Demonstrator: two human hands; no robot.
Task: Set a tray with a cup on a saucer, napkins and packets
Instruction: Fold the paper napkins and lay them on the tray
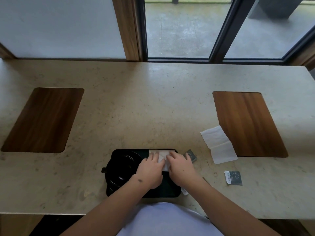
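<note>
Under both hands, fingers (154, 158) flat and spread, pressing a folded white paper napkin (161, 153) onto the black rectangular tray (170, 189), beside the black cup on its saucer (120, 167). Risk: sliding palms could crumple the napkin or nudge the cup. Grey packets (233, 178) lie on the counter (153, 108).

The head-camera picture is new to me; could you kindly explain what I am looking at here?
There is no machine: a camera worn on a person's head looks down at their two bare hands over a stone counter. In front of them lies a black tray with a black cup on its left side. The left hand and right hand both press flat on a white napkin in the tray; neither is gripping anything. To the right, on the counter, lie a second unfolded napkin and two dark packets, one beside the tray, one farther right. A saucer under the cup cannot be made out clearly.
</note>
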